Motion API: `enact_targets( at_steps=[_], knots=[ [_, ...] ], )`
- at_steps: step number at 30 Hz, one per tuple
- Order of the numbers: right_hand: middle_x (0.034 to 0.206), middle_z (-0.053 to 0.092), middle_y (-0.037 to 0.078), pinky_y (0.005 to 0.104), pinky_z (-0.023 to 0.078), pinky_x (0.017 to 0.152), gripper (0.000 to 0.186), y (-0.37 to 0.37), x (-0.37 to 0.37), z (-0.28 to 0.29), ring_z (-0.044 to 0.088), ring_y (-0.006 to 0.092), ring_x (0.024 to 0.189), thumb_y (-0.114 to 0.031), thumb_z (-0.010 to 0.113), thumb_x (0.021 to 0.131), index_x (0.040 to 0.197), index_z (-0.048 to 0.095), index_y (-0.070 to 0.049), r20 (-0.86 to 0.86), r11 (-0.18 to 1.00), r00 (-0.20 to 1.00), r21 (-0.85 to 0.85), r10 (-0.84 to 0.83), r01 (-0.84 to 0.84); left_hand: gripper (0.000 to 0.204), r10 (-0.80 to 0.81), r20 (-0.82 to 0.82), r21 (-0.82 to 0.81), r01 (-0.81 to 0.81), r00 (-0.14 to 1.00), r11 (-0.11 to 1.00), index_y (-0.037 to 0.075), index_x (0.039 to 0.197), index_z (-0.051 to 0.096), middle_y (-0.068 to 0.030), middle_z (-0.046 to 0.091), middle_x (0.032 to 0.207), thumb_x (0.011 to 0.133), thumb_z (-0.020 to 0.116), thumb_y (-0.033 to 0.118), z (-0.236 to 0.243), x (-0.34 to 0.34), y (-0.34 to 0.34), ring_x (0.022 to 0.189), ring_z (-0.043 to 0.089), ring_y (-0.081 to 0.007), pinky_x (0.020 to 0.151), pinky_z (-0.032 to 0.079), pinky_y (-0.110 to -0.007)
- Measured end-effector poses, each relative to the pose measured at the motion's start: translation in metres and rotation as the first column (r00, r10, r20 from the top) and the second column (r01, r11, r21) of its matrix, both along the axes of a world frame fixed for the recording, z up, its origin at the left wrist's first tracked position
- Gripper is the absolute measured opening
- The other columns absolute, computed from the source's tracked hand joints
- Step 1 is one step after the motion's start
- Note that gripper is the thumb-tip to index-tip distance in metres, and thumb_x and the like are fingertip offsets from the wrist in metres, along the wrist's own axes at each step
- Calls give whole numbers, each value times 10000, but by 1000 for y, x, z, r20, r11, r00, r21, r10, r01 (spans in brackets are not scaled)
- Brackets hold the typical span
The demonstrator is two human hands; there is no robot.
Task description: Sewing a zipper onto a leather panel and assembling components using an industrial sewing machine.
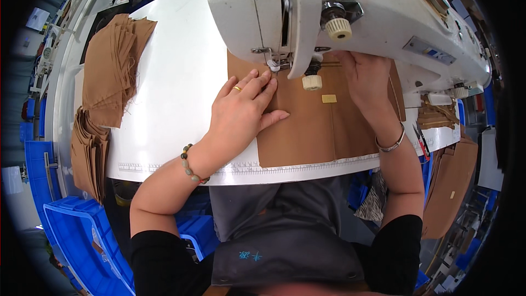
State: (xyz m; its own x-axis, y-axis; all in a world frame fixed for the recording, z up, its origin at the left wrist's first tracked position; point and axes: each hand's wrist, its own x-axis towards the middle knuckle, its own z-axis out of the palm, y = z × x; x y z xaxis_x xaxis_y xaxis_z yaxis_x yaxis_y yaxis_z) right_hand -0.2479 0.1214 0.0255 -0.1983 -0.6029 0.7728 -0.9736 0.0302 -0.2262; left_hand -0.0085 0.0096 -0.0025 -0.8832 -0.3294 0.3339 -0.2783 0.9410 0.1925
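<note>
A brown fabric panel [296,131] with a small yellow label lies on the white sewing table [164,104], under the white sewing machine [252,5]. My left hand [246,104] rests on the panel just left of the presser foot [276,66], fingers stretched out and thumb apart. My right hand [364,77] is on the right part of the panel, below the machine arm, with its fingers bent together; the fingertips are partly hidden, so what they grip is unclear.
Stacked brown pieces [112,66] sit at the left. Blue bins [82,235] stand beyond the front-left edge. At the right are small brown strips [438,112], scissors [421,140] and larger hanging brown panels [444,186]. A ruler [307,164] runs along the front edge.
</note>
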Motion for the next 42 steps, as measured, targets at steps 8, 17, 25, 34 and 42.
enact_targets(
  at_steps=[8, 17, 25, 34, 42],
  knots=[
    [672, 634, 51, 383, 478, 586, 321, 27, -7, 20, 627, 265, 622, -328, 828, 826, 686, 663, -91, -59, 965, 983, 208, 175, -160, 635, -6, 5, 5, 6, 1000, 1000, 44, 1284, 715, -84, 671, 1358, 856, 743, 514, 0, 0, -2, 1312, 608, -274, 1084, 477, -481],
    [766, 622, 31, 306, 445, 511, 208, 54, 82, 29, 589, 183, 581, -225, 829, 815, 919, 710, -90, -77, 923, 923, 108, 378, -369, 570, -6, -15, 13, 6, 1000, 1000, 43, 1275, 716, -87, 669, 1371, 884, 740, 458, -1, -1, -3, 1334, 592, -284, 1092, 468, -486],
    [1188, 666, 145, 295, 530, 620, 1096, 2, 160, 16, 621, 199, 665, -306, 814, 887, 1612, 107, 115, 443, 954, 851, -37, 284, -299, 473, -90, -112, -60, 84, 990, 995, 99, 1333, 663, -82, 632, 1398, 904, 718, 292, -12, 3, -11, 1335, 586, -285, 1089, 479, -466],
    [1007, 600, 91, 354, 476, 684, 896, -29, 186, 39, 553, 200, 702, -302, 739, 929, 1564, 237, 81, 649, 882, 602, -401, 465, -249, 459, -239, -311, 63, 271, 920, 961, 87, 1333, 649, -110, 624, 1391, 921, 681, 287, -19, 4, -16, 1382, 550, -317, 1111, 456, -487],
    [823, 635, 66, 270, 496, 574, 438, 5, 166, 29, 631, 145, 645, -107, 760, 905, 1283, 563, -6, 473, 901, 768, -276, 431, -336, 457, -139, -164, 6, 142, 977, 990, 86, 1299, 657, -123, 630, 1373, 897, 686, 302, -9, 11, -3, 1379, 554, -328, 1098, 467, -499]
  ],
)
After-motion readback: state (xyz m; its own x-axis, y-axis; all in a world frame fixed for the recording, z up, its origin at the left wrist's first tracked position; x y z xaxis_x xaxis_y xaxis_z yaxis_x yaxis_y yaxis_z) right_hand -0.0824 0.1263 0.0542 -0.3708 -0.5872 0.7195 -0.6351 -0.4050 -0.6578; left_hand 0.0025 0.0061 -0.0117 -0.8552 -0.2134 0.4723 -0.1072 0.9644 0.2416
